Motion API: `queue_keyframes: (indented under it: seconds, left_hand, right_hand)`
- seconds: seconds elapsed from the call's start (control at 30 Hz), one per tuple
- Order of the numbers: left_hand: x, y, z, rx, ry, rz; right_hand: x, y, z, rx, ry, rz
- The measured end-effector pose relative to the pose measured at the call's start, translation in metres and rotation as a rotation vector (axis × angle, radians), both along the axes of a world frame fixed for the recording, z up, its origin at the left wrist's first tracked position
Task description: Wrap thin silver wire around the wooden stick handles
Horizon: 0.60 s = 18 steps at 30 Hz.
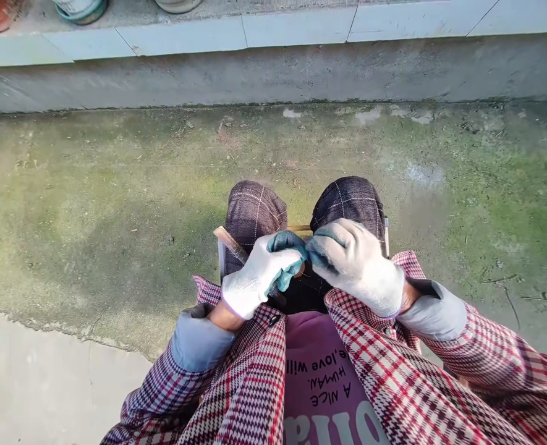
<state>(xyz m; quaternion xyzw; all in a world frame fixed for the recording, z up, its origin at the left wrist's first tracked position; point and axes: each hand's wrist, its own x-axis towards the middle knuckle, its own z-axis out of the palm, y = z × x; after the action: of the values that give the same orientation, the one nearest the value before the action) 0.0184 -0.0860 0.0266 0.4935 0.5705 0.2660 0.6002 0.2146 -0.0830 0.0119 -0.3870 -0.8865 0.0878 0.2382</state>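
Left hand closes its grip on a wooden strip braced across the knees, likely for steadiness; right hand pinches tight against it, contents hidden.

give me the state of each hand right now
Left hand: fingers curled shut, contents hidden.
Right hand: fingers pinched shut against the left hand's fingertips.
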Motion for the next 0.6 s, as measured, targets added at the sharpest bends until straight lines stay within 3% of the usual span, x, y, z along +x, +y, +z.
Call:
queue_keyframes:
  seconds: [0.1, 0.23, 0.3, 0.33, 0.47, 0.6]
  left_hand:
    - [0.0, -0.004, -0.004, 0.2, 0.171, -0.109]
    - [-0.003, -0.008, -0.013, 0.852, 0.659, -0.477]
    - [-0.003, -0.006, -0.016, 1.082, 0.788, -0.603]
    - [-0.003, -0.005, -0.016, 1.111, 0.814, -0.622]
    - [-0.003, -0.001, -0.012, 0.818, 0.697, -0.432]
    - [-0.004, 0.004, -0.003, 0.428, 0.24, -0.16]
  right_hand:
    - [-0.004, 0.001, -0.004, -0.305, 0.155, -0.093]
    - [-0.001, 0.009, -0.013, -1.174, 0.594, -0.151]
    - [0.001, 0.012, -0.018, -1.469, 0.763, -0.157]
    - [0.002, 0.014, -0.02, -1.54, 0.82, -0.179]
    - [0.003, 0.017, -0.021, -1.615, 0.875, -0.276]
    - [0.005, 0.016, -0.009, -1.452, 0.749, -0.308]
